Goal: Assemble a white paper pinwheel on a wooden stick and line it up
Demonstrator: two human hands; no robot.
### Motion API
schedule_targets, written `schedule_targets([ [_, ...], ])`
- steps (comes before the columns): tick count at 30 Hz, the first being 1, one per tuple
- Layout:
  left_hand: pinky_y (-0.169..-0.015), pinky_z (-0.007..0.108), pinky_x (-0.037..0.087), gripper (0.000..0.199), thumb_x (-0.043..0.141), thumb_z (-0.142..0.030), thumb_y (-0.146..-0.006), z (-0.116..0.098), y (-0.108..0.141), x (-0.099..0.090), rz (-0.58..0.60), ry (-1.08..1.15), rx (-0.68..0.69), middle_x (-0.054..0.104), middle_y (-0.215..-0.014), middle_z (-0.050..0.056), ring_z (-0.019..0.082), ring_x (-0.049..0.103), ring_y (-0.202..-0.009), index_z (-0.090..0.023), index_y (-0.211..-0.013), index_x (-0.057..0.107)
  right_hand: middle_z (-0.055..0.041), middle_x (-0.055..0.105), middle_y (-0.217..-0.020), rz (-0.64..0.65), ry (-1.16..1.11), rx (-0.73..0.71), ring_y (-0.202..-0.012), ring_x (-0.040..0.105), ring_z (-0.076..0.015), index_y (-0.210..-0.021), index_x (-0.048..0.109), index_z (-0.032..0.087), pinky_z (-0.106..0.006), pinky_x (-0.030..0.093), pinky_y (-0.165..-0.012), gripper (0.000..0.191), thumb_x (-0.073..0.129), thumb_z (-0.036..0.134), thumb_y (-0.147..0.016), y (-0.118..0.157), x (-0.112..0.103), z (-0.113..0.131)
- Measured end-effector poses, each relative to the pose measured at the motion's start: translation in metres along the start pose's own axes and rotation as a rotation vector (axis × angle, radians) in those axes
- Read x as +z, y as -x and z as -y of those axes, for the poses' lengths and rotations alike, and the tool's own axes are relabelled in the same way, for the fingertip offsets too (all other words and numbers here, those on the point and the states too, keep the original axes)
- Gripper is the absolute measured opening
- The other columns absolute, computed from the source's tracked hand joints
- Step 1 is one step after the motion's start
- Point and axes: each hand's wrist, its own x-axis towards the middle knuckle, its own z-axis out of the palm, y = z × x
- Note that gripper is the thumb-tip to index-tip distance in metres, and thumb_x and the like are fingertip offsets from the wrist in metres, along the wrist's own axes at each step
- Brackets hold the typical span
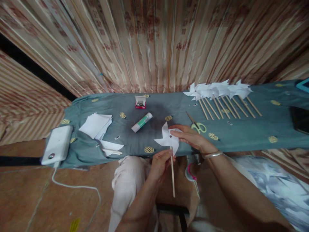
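Note:
A white paper pinwheel (166, 138) with a pin at its centre is fixed to a thin wooden stick (173, 180), held over the table's front edge. My left hand (161, 162) is closed round the stick just below the paper blades. With thumb and fingers, my right hand (187, 135) pinches the pinwheel's right-hand blade near the pin. Just beyond my right hand lie scissors (199, 128) with light green handles. Some of the right fingers are hidden behind the paper.
Finished pinwheels (217, 91) lie in an overlapping row at the back right. A glue stick (142, 122), a small open box of pins (140, 102), a stack of white paper (95, 125), two loose sticks (112, 151) and a white power bank (57, 145) with a cable occupy the left side.

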Motion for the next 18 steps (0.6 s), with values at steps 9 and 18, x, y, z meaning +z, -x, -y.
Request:
schedule_targets([
  [9, -0.056, 0.017, 0.044, 0.042, 0.092, -0.038, -0.040, -0.0029, -0.0013, 0.0058, -0.023, -0.044, -0.017, 0.068, -0.058, 0.002, 0.005, 0.056, -0.051, -0.012, -0.070, 0.076, -0.0018, 0.069, -0.082, -0.059, 0.186, -0.131, -0.072, 0.060, -0.0152, -0.094, 0.069, 0.014, -0.026, 0.045, -0.066, 0.047, 0.083, 0.036, -0.054, -0.0087, -0.0045, -0.0007],
  [18, -0.053, 0.018, 0.042, 0.035, 0.090, -0.038, -0.045, -0.0028, -0.0016, 0.0069, -0.007, -0.102, 0.024, 0.065, -0.054, -0.001, 0.005, 0.054, -0.050, -0.014, -0.065, 0.073, -0.0015, 0.069, -0.077, -0.060, 0.193, -0.183, -0.070, 0.059, -0.0141, -0.086, 0.070, 0.014, -0.025, 0.043, -0.064, 0.036, 0.080, 0.036, -0.060, -0.0028, -0.0074, 0.0010],
])
